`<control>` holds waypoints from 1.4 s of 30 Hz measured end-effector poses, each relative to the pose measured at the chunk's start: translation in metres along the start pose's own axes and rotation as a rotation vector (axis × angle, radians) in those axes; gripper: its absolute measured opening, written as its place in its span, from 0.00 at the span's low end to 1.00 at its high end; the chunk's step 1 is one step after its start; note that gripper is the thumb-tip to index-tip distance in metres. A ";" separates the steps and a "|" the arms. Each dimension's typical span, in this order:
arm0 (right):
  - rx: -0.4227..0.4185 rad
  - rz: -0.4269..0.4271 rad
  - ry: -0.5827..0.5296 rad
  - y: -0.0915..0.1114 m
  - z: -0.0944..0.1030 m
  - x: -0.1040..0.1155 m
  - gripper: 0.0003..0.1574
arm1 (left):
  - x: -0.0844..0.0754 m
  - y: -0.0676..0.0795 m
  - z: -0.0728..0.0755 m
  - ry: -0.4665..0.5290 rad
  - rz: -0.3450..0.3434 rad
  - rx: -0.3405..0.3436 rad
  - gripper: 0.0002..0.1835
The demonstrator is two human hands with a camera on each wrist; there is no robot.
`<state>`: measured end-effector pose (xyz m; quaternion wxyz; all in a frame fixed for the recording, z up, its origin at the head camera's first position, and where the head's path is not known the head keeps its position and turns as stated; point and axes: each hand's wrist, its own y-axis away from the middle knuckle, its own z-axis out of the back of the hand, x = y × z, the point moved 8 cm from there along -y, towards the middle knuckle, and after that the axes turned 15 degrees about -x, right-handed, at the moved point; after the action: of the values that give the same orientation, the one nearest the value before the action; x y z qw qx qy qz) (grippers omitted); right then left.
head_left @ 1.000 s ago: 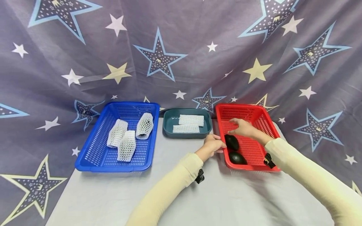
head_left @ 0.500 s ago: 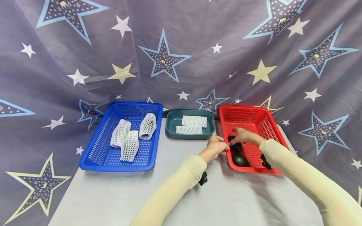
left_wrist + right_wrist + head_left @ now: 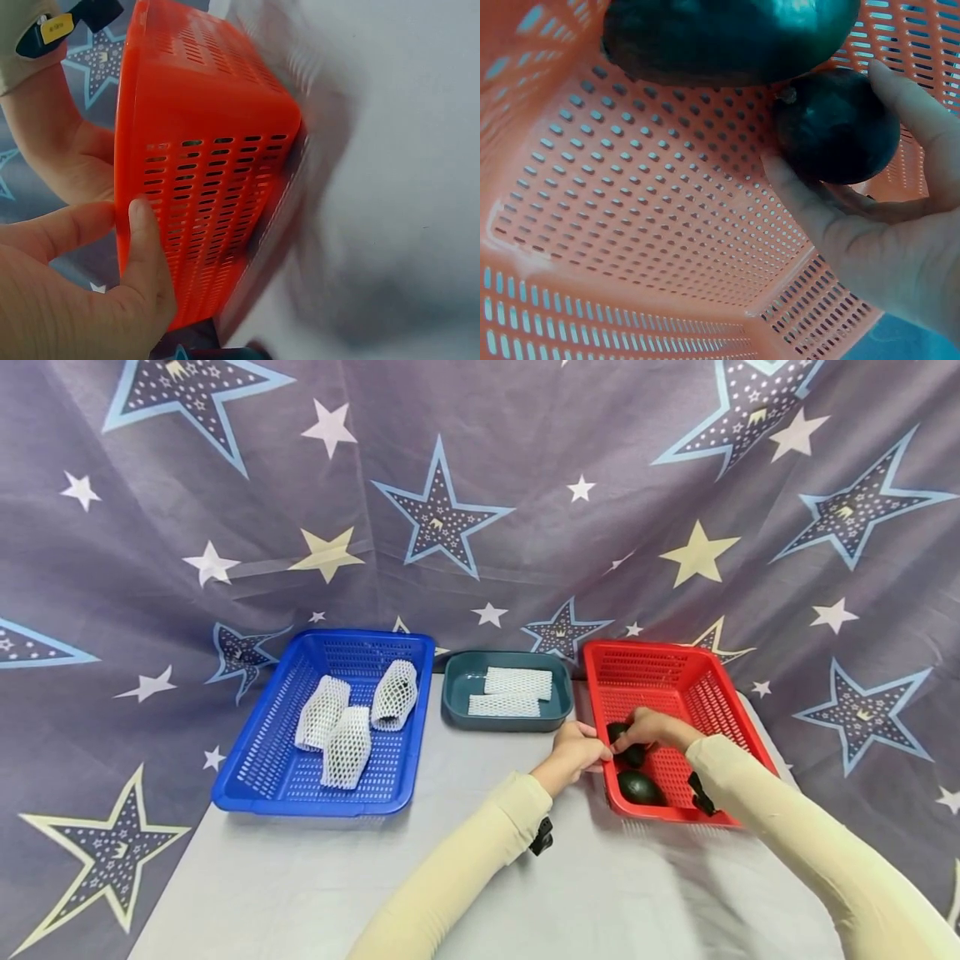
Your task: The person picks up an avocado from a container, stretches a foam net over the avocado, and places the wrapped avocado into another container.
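Observation:
My left hand (image 3: pixel 573 754) pinches the near-left rim of the red basket (image 3: pixel 210 97), one finger against its slotted outer wall in the left wrist view. Inside that basket, my right hand (image 3: pixel 892 240) grips a dark avocado (image 3: pixel 836 127) between thumb and fingers. A second avocado (image 3: pixel 640 787) lies closer to the basket's front, seen larger at the top of the right wrist view. In the head view, the right hand (image 3: pixel 651 731) partly covers the gripped avocado.
On the left stands a blue basket (image 3: pixel 408 760) with 3 white foam-net sleeves (image 3: pixel 347 750), dark contents showing through one. A teal tray (image 3: pixel 455 718) holding flat foam nets (image 3: pixel 517 681) sits between the baskets. A star-patterned curtain (image 3: pixel 465 410) hangs behind the table.
My right hand has lowered to the left inside the red basket, from spread fingers above the avocado to gripping it. The left hand stays on the rim. The head view has shifted slightly.

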<state>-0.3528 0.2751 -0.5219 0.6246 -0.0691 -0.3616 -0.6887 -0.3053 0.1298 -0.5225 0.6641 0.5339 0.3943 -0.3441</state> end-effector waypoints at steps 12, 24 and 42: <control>-0.001 -0.046 -0.029 -0.001 -0.008 -0.006 0.42 | -0.001 0.002 0.001 0.010 0.010 -0.003 0.19; -0.042 -0.042 -0.055 0.001 -0.006 -0.006 0.48 | 0.002 0.001 0.000 0.017 0.021 -0.004 0.19; -0.387 0.051 -0.412 0.020 0.074 0.009 0.54 | 0.007 -0.001 -0.002 0.062 0.020 -0.009 0.20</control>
<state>-0.3632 0.3123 -0.4547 0.5303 -0.3346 -0.3406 -0.7006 -0.3031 0.1315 -0.5294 0.6574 0.5451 0.4111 -0.3188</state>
